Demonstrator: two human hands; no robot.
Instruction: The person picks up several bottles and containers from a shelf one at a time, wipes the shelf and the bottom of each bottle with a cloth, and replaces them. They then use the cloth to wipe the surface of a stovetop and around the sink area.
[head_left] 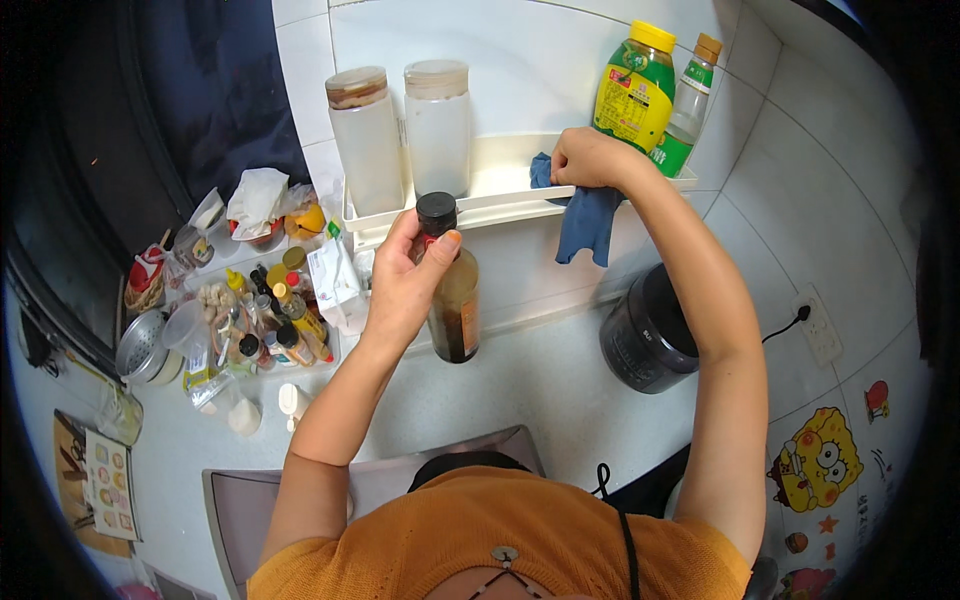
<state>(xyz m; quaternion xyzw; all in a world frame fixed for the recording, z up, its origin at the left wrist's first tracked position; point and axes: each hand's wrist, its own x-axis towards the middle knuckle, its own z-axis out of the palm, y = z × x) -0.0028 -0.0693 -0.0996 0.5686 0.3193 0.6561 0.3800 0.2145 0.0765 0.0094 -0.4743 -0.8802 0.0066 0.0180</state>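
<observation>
My left hand is wrapped round the upper part of a dark-capped glass sauce bottle, with dark liquid low inside it. The bottle hangs upright in front of the white wall shelf. On that shelf my right hand is closed on a blue cloth, part of which drapes over the shelf's front rail. Left on the shelf stand two tall frosted jars, one with a brown-stained top and a paler one. Beside my right hand are a green jar with a yellow lid and a clear green-labelled bottle.
A black rice cooker sits on the counter below the shelf at right, near a wall socket with a plug. Several condiment bottles crowd the counter at left, beside a metal colander. A sink lies close to my body.
</observation>
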